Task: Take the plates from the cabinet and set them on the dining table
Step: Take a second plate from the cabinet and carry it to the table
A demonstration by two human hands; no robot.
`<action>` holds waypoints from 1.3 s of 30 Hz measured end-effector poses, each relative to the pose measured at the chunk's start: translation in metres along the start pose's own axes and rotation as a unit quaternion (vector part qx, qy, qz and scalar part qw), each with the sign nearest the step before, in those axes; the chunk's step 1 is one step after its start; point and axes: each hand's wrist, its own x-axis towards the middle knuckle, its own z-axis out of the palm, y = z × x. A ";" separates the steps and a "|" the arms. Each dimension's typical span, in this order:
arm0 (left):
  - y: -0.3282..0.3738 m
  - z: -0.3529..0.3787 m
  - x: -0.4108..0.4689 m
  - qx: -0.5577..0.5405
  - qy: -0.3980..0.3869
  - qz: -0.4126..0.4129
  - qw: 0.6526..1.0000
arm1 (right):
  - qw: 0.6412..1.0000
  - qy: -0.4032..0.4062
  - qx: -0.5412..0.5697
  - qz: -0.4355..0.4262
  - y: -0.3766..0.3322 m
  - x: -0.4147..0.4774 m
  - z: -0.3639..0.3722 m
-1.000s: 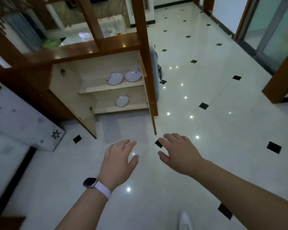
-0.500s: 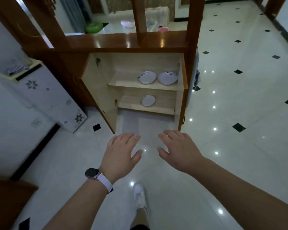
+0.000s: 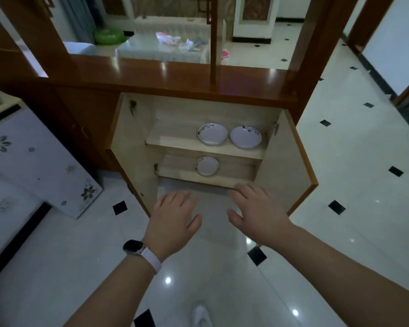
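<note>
Approach nearly done. A second ago the cabinet (image 3: 210, 112) sits off to the left at an angle and well ahead. Now it stands square in front and much closer, with both doors swung wide, the left door (image 3: 132, 149) and the right door (image 3: 286, 159) framing the opening. No plate has shifted. Two lie side by side toward the right end of the upper shelf (image 3: 175, 143), the left plate (image 3: 211, 134) and the right plate (image 3: 245, 137) just beside each other. A third plate (image 3: 207, 165) sits alone near the middle of the lower shelf (image 3: 234, 172). The left hand (image 3: 172, 220), a watch (image 3: 134, 247) on its wrist, and the right hand (image 3: 257, 213) have stayed out in front, palms down, fingers straight and slightly apart, holding nothing. In this view the right fingertips (image 3: 243, 188) reach the front edge of the lower shelf; whether they touch it I cannot tell. A white shoe (image 3: 201, 316) shows at the bottom edge of the view, mid-step. Judgement: the walk-in is ending and the reach begins; no plate is taken yet, so the task is at its start. The upper pair look easiest to lift first. A cloth-covered table (image 3: 156, 50) shows through the divider, likely the destination, though that is a guess.
</note>
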 end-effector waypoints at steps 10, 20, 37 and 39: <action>-0.072 -0.003 0.098 0.000 -0.001 0.002 1.000 | 1.000 -0.005 0.002 0.007 0.003 0.111 0.002; -0.121 0.037 0.220 0.020 -0.043 -0.015 0.999 | 0.998 -0.029 0.047 0.003 0.053 0.246 0.046; -0.187 0.098 0.394 0.018 -0.102 0.031 0.994 | 0.995 -0.078 0.056 0.002 0.138 0.413 0.070; -0.198 0.113 0.405 0.018 -0.114 0.043 0.992 | 0.994 -0.093 0.057 0.015 0.143 0.423 0.082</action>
